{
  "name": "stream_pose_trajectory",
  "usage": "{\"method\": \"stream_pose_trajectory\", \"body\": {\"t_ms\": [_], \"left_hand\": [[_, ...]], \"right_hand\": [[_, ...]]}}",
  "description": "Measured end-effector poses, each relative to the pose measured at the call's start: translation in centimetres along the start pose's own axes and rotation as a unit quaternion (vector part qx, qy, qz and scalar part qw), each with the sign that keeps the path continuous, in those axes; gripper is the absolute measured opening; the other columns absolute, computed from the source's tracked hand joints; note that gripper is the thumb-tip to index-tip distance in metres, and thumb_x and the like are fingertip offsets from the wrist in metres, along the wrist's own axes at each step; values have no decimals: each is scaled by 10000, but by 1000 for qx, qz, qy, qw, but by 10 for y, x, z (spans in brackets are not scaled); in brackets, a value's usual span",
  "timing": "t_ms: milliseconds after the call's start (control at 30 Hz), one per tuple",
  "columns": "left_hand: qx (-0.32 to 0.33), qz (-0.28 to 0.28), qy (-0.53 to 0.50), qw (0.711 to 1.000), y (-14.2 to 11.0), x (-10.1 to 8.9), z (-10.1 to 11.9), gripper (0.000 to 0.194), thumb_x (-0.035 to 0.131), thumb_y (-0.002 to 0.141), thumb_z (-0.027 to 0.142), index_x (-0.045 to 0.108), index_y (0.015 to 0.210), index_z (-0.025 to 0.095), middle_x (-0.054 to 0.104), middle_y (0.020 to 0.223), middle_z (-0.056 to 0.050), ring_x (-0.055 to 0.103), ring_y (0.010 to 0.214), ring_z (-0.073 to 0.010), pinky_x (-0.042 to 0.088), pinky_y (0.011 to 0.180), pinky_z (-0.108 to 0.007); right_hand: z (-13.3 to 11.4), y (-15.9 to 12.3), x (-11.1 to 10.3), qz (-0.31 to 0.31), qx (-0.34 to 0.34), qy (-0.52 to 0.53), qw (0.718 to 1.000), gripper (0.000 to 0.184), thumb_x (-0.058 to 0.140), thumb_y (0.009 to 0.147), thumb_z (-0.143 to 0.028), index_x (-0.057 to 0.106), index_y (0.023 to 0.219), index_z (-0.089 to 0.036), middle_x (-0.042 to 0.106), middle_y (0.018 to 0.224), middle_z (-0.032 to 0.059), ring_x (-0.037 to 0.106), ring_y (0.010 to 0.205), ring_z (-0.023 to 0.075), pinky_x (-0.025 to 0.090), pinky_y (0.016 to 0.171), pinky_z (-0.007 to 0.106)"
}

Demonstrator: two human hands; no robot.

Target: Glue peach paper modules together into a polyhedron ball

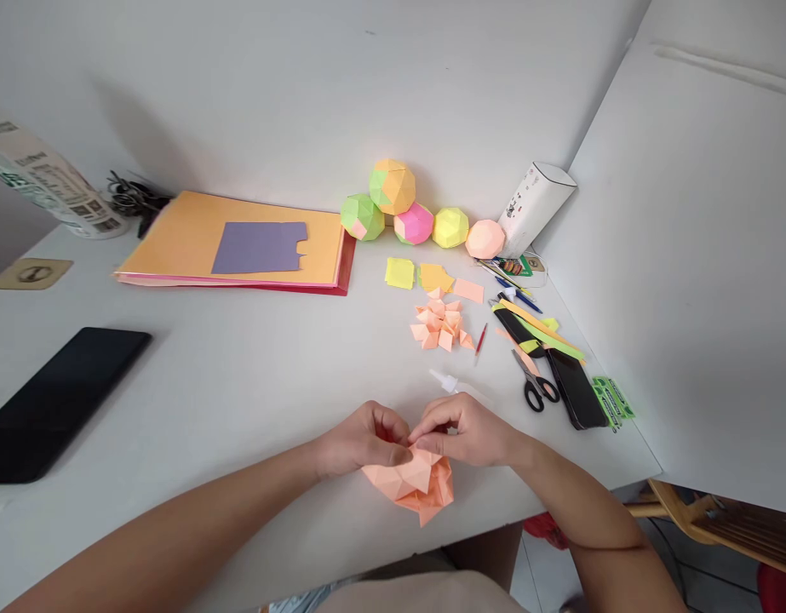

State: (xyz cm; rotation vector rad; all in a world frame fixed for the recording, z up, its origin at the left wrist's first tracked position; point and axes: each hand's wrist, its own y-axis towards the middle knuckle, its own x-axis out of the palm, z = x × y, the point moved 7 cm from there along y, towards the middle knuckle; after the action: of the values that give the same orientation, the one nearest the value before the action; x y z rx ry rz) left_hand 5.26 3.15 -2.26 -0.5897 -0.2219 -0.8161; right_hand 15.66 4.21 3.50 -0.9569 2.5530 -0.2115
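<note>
Head-worn view, forward, downward (above desk [265,366])

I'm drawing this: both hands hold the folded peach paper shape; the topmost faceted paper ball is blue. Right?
The head view shows the topmost ball is mostly orange and green, not blue. The left hand and right hand hold the folded peach paper shape.

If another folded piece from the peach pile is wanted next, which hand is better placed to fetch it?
Probably the right hand: the pile of folded pieces lies nearly straight ahead of it, closer than to the left hand, which could steady the peach paper shape both hold.
</note>
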Motion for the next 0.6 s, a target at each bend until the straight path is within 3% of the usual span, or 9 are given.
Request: {"method": "stream_pose_trajectory", "body": {"t_ms": [600], "left_hand": [[12, 1, -9, 1000, 1, 0, 2, 107, 677, 599, 202, 617, 569, 119, 468, 509, 35, 398, 491, -83, 289, 482, -237]], "right_hand": [[-5, -3, -1, 8, 26, 15, 1000, 167, 589, 777, -189, 741, 847, -188, 596, 731, 12, 531, 637, 101, 430, 564, 206]]}}
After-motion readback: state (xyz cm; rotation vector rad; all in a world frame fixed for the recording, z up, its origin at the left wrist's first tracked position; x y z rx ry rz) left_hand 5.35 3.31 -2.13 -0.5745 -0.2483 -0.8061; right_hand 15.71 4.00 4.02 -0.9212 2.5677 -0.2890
